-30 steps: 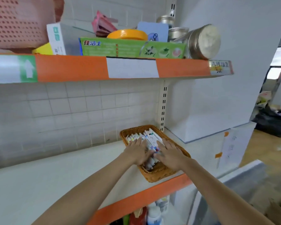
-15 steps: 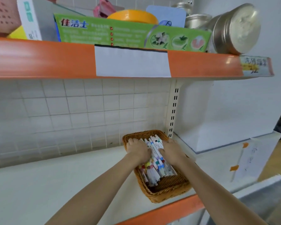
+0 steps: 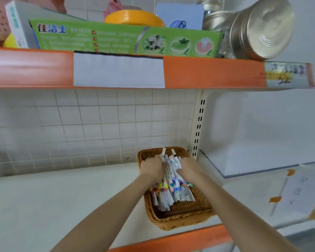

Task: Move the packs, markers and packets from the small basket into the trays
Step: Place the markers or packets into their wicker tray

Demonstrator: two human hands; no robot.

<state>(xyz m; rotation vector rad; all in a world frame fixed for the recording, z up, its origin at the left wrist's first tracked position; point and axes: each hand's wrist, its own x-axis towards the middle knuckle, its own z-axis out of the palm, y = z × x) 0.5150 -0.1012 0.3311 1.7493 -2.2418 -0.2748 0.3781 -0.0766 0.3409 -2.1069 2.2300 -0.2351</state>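
Your two hands were both down in the small wicker basket [image 3: 173, 220], which sat on the white lower shelf [image 3: 62, 197] at its right end, close to the slotted upright [image 3: 198, 128] and with its near corner out over the orange front edge. Your left hand [image 3: 152, 167] lay on the left side of the bundle of markers [image 3: 171, 180], and your right hand [image 3: 188, 166] lay on the right side, so the bundle was pressed between them. The fingers of both curled in against the markers; how far they wrapped underneath was hidden from view. The markers were white-barrelled with coloured caps, their capped ends toward you and two tips sticking up past your fingers at the far rim. More markers rested loose on the basket floor nearer to you.

Behind the basket stood a wall of small white tiles [image 3: 80, 124]. Above it ran the upper shelf [image 3: 207, 73] with an orange front strip and a white blank label [image 3: 118, 70]. On that shelf lay a long green toothpaste box [image 3: 124, 39], a white box [image 3: 16, 26] to its left, a yellow round lid [image 3: 135, 18] behind it, and a metal tin [image 3: 262, 31] tipped on its side at the right. Right of the basket, a sheet of paper [image 3: 298, 190] was taped down with orange tape. No trays were in view.
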